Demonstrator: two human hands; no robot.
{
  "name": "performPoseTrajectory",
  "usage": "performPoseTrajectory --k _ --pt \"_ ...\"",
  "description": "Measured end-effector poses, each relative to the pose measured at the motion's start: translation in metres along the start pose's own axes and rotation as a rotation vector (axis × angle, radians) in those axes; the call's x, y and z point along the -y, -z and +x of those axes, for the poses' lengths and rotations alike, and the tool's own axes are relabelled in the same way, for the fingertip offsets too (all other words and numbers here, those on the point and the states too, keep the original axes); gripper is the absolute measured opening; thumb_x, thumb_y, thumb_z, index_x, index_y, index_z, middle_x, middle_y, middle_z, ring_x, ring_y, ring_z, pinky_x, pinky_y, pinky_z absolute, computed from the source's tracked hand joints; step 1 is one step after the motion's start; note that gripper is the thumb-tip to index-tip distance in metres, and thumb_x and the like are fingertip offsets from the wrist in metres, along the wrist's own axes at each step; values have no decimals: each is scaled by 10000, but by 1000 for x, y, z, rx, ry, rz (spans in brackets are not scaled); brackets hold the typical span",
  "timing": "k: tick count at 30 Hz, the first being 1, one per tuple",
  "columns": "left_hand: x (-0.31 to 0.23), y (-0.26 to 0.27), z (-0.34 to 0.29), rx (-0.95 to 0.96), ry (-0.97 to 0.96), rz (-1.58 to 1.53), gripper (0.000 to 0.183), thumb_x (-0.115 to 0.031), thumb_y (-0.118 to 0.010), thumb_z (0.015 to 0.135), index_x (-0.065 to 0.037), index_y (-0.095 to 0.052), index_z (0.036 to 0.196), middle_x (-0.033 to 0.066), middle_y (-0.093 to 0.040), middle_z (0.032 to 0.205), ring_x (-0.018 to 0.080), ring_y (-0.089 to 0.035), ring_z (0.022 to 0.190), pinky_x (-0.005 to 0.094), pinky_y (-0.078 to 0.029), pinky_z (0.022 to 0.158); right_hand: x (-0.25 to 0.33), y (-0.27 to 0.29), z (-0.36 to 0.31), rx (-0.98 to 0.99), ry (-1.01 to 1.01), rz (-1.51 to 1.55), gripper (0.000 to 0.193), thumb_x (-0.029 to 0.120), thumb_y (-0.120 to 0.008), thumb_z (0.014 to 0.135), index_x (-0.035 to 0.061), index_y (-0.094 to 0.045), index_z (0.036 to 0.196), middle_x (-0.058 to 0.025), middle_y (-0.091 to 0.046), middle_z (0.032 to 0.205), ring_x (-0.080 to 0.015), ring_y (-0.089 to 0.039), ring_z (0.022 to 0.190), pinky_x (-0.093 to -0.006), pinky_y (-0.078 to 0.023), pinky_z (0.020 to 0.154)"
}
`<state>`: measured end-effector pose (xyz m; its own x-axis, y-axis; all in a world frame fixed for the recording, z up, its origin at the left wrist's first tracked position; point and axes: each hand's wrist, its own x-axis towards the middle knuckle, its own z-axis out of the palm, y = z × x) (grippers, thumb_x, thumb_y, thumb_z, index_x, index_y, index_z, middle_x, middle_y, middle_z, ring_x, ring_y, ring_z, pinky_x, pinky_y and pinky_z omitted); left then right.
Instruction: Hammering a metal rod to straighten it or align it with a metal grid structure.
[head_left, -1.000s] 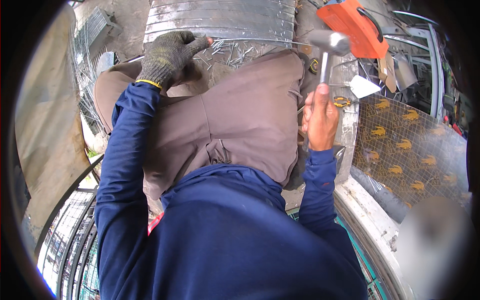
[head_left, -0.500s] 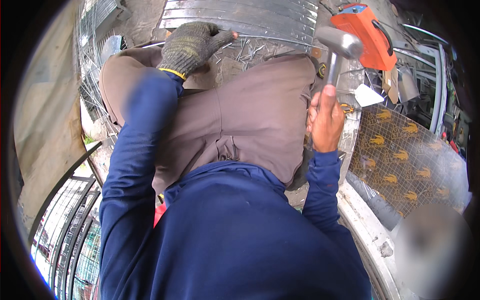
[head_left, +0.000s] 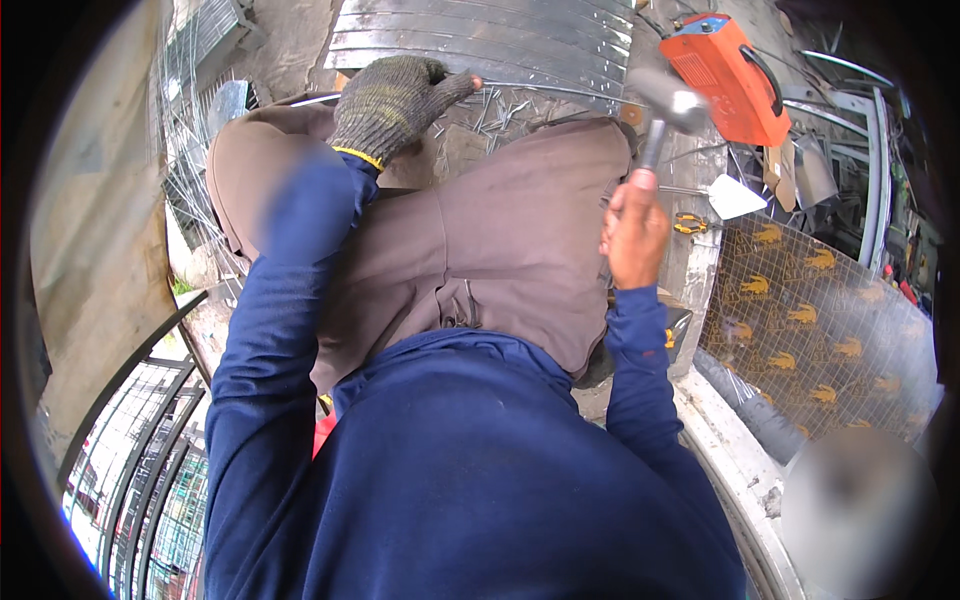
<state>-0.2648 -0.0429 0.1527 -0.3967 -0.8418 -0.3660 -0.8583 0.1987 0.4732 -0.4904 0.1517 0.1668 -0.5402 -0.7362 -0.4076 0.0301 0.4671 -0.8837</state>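
My left hand [head_left: 390,108], in a dark knitted glove with a yellow cuff edge, is closed round a thin metal rod [head_left: 560,90] beyond my knees. A bare fingertip shows at the glove's end. The rod stretches to the right along the near edge of a slatted metal sheet [head_left: 480,38]. My bare right hand [head_left: 636,235] grips a hammer [head_left: 668,103] by its handle above my right knee. The hammer's metal head is raised and a little blurred, apart from the rod in the picture. Several short cut metal pieces [head_left: 492,112] lie scattered on the ground under the rod.
An orange machine [head_left: 728,80] with a black handle stands at the far right. Yellow-handled pliers [head_left: 689,223] and a white flat piece [head_left: 738,197] lie near my right hand. A printed dark board [head_left: 810,320] lies farther right. Wire bundles [head_left: 185,130] are at the left.
My right hand and the hammer have shifted left, and the hammer head sits slightly nearer. The pliers now show more fully. My left hand keeps its hold on the rod.
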Motion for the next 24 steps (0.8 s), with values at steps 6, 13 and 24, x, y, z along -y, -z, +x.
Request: performPoseTrajectory --k 6,13,24 --pt "3 -9 4 -64 -24 -10 706 -739 -527 865 -72 -757 901 160 -683 757 323 -689 797 460 -515 756 1 2 3 48 -94 -30 610 664 -552 938 92 -479 739 37 -392 518 -59 -391 391 -248 -322 362" --pt "-2 -3 6 42 47 -10 684 -745 -529 860 -111 -767 951 154 -702 814 326 -690 845 459 -518 799 -13 0 4 80 -243 -135 637 704 -479 946 90 -479 775 26 -388 527 -79 -391 384 -257 -350 364" --pt "-1 -5 6 38 -1 21 633 -697 -537 890 -123 -762 1035 163 -720 934 360 -683 909 448 -514 838 -3 -5 -10 7 -144 -88 615 674 -441 978 92 -492 789 30 -396 542 -70 -388 401 -247 -340 368"
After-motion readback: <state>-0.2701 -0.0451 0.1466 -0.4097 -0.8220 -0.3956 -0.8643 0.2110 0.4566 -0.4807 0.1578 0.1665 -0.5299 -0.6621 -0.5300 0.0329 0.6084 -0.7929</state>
